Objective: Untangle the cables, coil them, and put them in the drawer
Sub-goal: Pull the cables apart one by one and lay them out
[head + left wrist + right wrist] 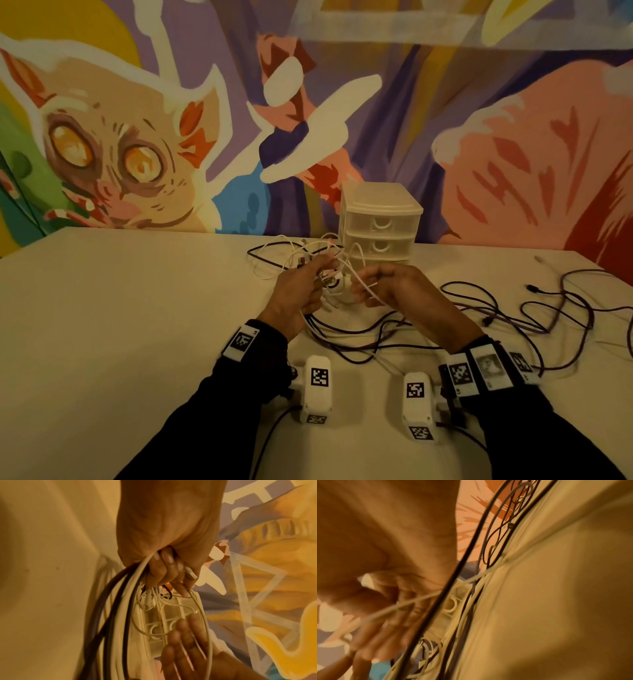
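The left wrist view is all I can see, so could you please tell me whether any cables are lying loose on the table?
Observer: Yes, dark cables sprawl on the table to the right of the right hand, none coiled.
Operator: Thank you. Are the drawers open?
Observer: The drawer unit stands behind the hands; the two drawers in plain sight are shut.
Operator: And what is the other hand doing?
Observer: It pinches one white cable leading from the tangle that the left hand grips.
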